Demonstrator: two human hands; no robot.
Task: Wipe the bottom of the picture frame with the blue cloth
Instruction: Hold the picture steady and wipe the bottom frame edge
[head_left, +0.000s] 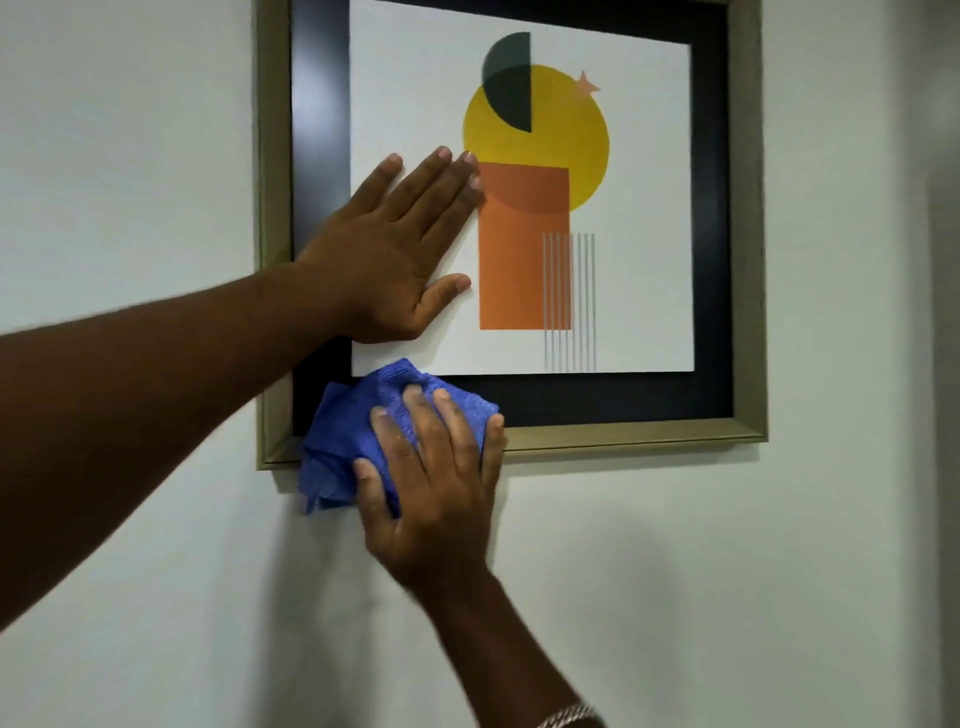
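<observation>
A picture frame (639, 435) with a dull gold moulding and a dark inner mat hangs on a pale wall, holding an abstract print of a yellow circle and an orange rectangle. My left hand (390, 249) lies flat and open on the glass at the print's lower left, fingers spread. My right hand (434, 478) presses a bunched blue cloth (337, 447) against the frame's bottom rail near its left corner. The cloth covers that corner section and hangs a little below the frame onto the wall.
The pale wall (727, 571) surrounds the frame on all sides. A vertical wall edge or corner (930, 364) runs down the far right. A metal bracelet (569, 714) shows on my right wrist at the bottom edge.
</observation>
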